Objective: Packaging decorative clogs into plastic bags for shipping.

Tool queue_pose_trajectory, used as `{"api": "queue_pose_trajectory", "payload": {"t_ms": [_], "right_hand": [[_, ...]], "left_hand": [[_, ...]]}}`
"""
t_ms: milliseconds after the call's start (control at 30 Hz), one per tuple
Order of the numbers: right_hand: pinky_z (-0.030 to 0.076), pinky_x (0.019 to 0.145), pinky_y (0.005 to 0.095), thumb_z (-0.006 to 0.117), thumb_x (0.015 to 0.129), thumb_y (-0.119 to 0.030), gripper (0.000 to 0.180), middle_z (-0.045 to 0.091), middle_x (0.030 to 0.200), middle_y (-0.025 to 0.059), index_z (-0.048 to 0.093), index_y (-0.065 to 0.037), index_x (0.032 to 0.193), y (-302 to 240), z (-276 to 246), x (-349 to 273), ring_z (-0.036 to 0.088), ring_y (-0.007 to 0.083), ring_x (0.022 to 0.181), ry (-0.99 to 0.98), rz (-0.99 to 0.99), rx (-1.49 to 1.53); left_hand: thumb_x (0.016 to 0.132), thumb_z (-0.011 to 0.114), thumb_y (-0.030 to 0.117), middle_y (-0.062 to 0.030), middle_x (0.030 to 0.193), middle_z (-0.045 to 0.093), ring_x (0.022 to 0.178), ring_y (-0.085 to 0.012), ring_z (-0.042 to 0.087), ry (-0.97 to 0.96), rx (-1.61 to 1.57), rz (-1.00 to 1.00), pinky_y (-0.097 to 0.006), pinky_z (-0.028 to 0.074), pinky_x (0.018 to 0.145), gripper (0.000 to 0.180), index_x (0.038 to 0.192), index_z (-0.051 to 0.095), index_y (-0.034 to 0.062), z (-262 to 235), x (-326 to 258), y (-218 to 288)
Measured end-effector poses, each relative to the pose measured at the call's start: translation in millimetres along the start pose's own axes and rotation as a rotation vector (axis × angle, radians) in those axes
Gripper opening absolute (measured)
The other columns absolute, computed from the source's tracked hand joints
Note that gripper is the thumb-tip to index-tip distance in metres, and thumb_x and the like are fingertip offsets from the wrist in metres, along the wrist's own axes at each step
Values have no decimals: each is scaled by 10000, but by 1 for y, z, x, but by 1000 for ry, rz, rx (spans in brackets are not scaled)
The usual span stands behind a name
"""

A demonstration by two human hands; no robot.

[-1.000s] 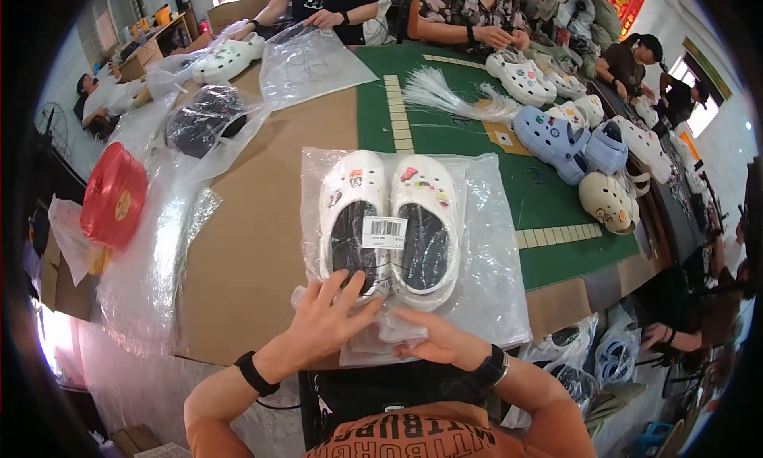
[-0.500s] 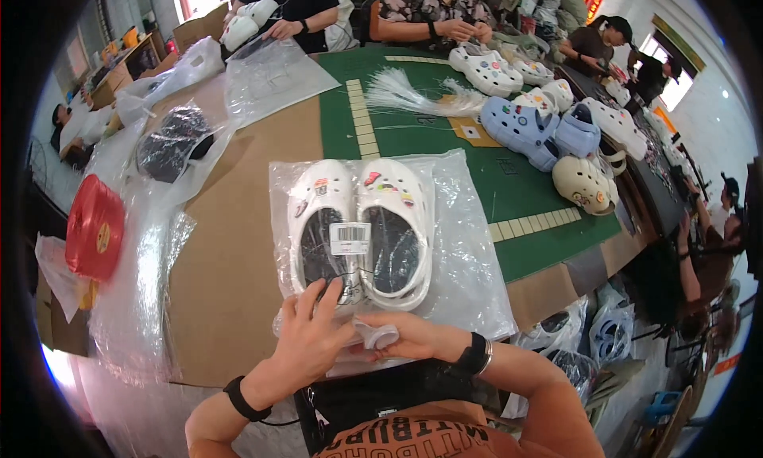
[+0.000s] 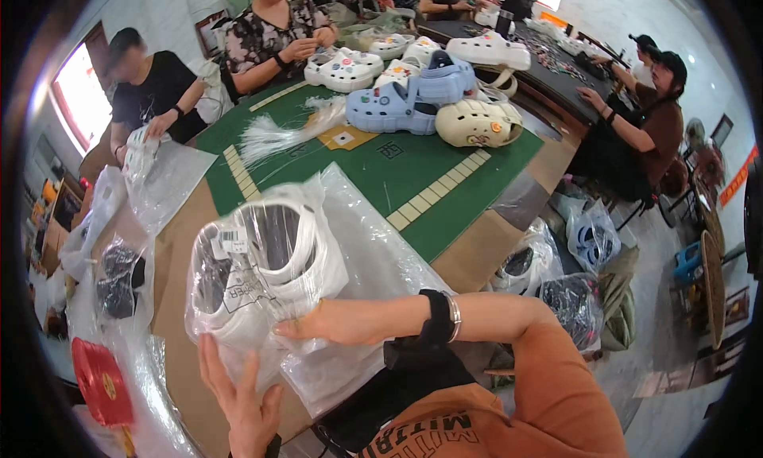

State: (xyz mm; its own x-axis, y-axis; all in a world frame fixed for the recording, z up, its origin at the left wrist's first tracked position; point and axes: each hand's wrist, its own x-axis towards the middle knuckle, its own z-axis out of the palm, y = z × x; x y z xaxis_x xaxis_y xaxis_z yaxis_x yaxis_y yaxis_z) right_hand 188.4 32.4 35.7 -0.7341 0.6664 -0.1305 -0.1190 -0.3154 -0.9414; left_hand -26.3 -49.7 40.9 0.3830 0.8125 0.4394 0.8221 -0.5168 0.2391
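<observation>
A pair of white clogs (image 3: 324, 259) sits inside a clear plastic bag (image 3: 230, 299), heel straps toward me, with a white barcode label showing through. At the heel end my right hand (image 3: 330, 321) is closed on the gathered bag, thumb pressed along it. My left hand (image 3: 238, 398) is just below the bag's near left corner, fingers stretched and apart, holding nothing. Under and right of the pair lie flat clear plastic bags (image 3: 377, 247).
Decorated white clogs (image 3: 343, 68), blue clogs (image 3: 389, 110) and a beige clog (image 3: 477, 124) stand on the green board (image 3: 318, 160). White plastic strands (image 3: 274, 136) lie nearby. A red spool (image 3: 102, 382) is at left. Co-workers sit around the table; bagged shoes (image 3: 572, 307) lie at right.
The bagged clogs have shifted left and turned, and plastic now covers the whole pair. My left hand has come off the heels and opened; my right hand grips the bag. The view has swung right.
</observation>
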Motion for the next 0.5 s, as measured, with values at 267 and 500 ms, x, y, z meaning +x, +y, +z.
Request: {"api": "queue_pose_trajectory", "payload": {"t_ms": [267,500], "right_hand": [[417,819,277,458,899,-493,528,592,1013,71,544,-55,1181,-36,-32,-80,502,145,907,487,75,-470],[365,945,269,474,937,-300,396,560,1147,39,532,13,1174,-13,-57,-168,490,123,1051,1052,-152,-406]], "left_hand": [[818,534,141,-219,1446,173,1332,-396,188,64,-114,-94,-480,179,1064,523,1315,387,72,0,-1,-2],[723,665,162,-244,1377,278,1233,-420,299,-289,-155,-72,-493,274,990,545,1235,492,91,38,-3,-19]]}}
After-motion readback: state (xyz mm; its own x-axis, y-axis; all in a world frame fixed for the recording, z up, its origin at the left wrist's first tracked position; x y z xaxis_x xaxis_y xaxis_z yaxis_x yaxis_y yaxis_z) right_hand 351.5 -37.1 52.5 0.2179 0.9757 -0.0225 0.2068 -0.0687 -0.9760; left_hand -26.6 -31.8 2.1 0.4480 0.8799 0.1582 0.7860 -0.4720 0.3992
